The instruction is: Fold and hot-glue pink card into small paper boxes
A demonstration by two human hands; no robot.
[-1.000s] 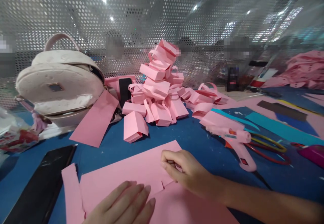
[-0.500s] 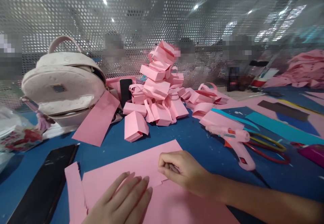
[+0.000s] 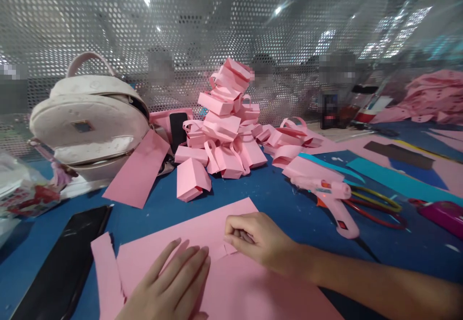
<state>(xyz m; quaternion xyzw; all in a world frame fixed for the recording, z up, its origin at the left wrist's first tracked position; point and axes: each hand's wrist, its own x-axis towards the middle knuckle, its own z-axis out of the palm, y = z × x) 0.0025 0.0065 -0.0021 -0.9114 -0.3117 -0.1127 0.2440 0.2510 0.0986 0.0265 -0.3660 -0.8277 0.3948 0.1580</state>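
Note:
A large sheet of pink paper [image 3: 231, 291] lies flat, with a crease and a small tear running across it beside my right hand. My left hand [image 3: 170, 281] rests flat on the sheet, fingers stretched out. Curled on the sheet at the line of the tear is my right hand [image 3: 256, 243], its thumb and forefinger closed on the paper. A narrow strip of pink paper [image 3: 106, 276] with a ragged edge sits at the sheet's left. Behind the hands rises a heap of small folded pink paper bags [image 3: 220, 127] with handles.
A pink glue gun [image 3: 331, 199] and scissors with red and yellow handles [image 3: 379, 206] lie to the right, near a purple object [image 3: 441, 216]. At left are a black phone [image 3: 61, 267] and a white backpack [image 3: 90, 122]. A perforated metal screen [image 3: 217, 26] stands behind.
A small flap of paper by the tear now shows more beside my right fingertips. My left hand has shifted slightly left. The view has moved a little.

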